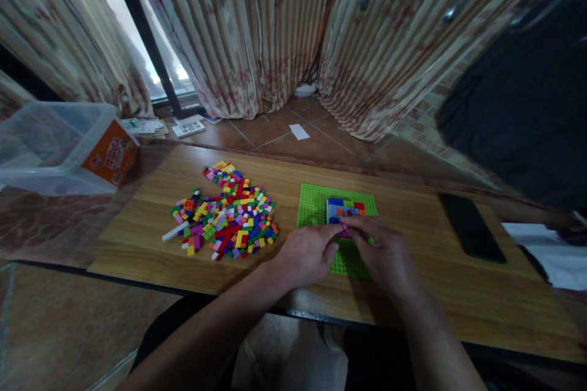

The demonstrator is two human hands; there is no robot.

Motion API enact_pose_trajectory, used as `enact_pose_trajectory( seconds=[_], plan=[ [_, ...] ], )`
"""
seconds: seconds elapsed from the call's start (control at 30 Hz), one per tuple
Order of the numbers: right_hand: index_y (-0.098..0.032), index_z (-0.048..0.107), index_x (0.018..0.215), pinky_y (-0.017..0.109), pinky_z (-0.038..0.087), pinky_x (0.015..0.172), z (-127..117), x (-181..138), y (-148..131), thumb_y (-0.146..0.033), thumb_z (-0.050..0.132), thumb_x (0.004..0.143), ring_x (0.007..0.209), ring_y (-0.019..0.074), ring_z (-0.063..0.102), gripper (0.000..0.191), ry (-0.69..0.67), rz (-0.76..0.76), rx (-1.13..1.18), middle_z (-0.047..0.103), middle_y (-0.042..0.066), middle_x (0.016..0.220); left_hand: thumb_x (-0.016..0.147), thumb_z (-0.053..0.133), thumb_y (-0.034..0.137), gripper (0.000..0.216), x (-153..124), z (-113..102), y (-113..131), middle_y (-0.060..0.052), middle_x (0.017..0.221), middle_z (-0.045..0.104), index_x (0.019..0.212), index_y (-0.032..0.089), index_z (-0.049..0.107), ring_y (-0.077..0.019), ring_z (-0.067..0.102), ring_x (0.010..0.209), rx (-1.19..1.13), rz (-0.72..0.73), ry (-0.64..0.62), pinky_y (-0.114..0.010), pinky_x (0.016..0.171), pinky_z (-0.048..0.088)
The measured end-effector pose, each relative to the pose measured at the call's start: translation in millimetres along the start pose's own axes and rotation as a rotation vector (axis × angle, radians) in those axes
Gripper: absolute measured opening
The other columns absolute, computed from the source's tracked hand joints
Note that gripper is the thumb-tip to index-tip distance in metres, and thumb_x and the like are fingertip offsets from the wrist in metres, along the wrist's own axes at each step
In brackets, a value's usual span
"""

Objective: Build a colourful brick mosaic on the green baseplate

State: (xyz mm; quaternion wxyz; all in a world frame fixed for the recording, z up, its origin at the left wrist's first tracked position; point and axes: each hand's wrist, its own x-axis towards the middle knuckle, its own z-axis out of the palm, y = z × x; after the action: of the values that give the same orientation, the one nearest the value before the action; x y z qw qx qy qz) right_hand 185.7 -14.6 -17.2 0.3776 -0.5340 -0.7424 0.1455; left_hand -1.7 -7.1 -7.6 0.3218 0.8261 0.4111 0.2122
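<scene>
A green baseplate (pixel 316 204) lies on the wooden board (pixel 284 269), carrying a small block of blue, red and orange bricks (pixel 345 208). My left hand (pixel 306 255) and my right hand (pixel 384 253) meet over the plate's near half, fingertips pinched together on a small pink brick (pixel 343 231). Both hands cover the plate's front edge. A heap of several loose coloured bricks (pixel 224 212) lies to the left of the plate, beyond my left hand.
A black phone (pixel 472 227) lies on the board's right side. A clear plastic bin (pixel 50 146) with an orange box (pixel 111 153) stands at the left. Curtains (pixel 284 30) hang behind, and a dark cloth (pixel 527 98) is at the right.
</scene>
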Motion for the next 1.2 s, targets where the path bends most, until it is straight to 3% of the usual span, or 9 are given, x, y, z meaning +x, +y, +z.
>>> enact_pose_trajectory(
  seconds=[0.17,0.33,0.73,0.97,1.2],
  plan=[
    [-0.028,0.073,0.101,0.037,0.055,0.082,-0.5,-0.3,0.6,-0.021,0.06,0.089,0.09,0.02,0.069,0.02,-0.002,-0.003,0.02,0.076,0.002,0.096,0.089,0.048,0.026,0.044,-0.2,-0.6,6.1,-0.006,0.077,0.07,0.131,0.016,0.056,-0.021,0.066,0.069,0.045,-0.052,-0.05,-0.033,0.067,0.054],
    [-0.028,0.074,0.098,0.034,0.055,0.08,-1.9,0.0,-0.6,-0.02,0.061,0.088,0.086,0.0187,0.069,0.019,0.001,0.006,0.048,0.076,0.001,0.092,0.089,0.049,0.026,0.043,0.3,-2.4,8.3,-0.003,0.068,0.067,0.13,0.014,0.056,-0.0183,0.063,0.062,0.011,-0.057,-0.076,-0.029,0.063,0.051],
    [-0.028,0.075,0.101,0.04,0.055,0.085,-5.8,-0.8,-2.9,-0.028,0.059,0.088,0.09,0.0221,0.07,0.02,-0.005,0.085,0.031,0.076,0.003,0.098,0.089,0.048,0.026,0.041,1.1,2.2,6.9,-0.002,0.067,0.066,0.127,0.016,0.059,-0.0187,0.063,0.061,0.022,-0.045,-0.045,-0.032,0.068,0.053],
    [-0.024,0.073,0.093,0.044,0.052,0.086,-4.3,2.7,-2.1,-0.033,0.061,0.085,0.093,0.0252,0.067,0.018,0.115,0.189,-0.032,0.074,0.007,0.098,0.091,0.046,0.027,0.043,0.6,5.2,8.8,-0.005,0.073,0.069,0.131,0.016,0.056,-0.0199,0.065,0.065,0.063,-0.059,-0.04,-0.033,0.068,0.053],
    [-0.022,0.071,0.085,0.046,0.049,0.088,5.1,3.4,-1.2,-0.035,0.067,0.079,0.096,0.0266,0.063,0.015,0.15,0.216,-0.014,0.069,0.008,0.095,0.092,0.045,0.028,0.041,0.8,6.0,10.4,-0.006,0.077,0.07,0.129,0.016,0.056,-0.0213,0.067,0.07,0.097,-0.075,-0.054,-0.034,0.069,0.054]
  ],
)
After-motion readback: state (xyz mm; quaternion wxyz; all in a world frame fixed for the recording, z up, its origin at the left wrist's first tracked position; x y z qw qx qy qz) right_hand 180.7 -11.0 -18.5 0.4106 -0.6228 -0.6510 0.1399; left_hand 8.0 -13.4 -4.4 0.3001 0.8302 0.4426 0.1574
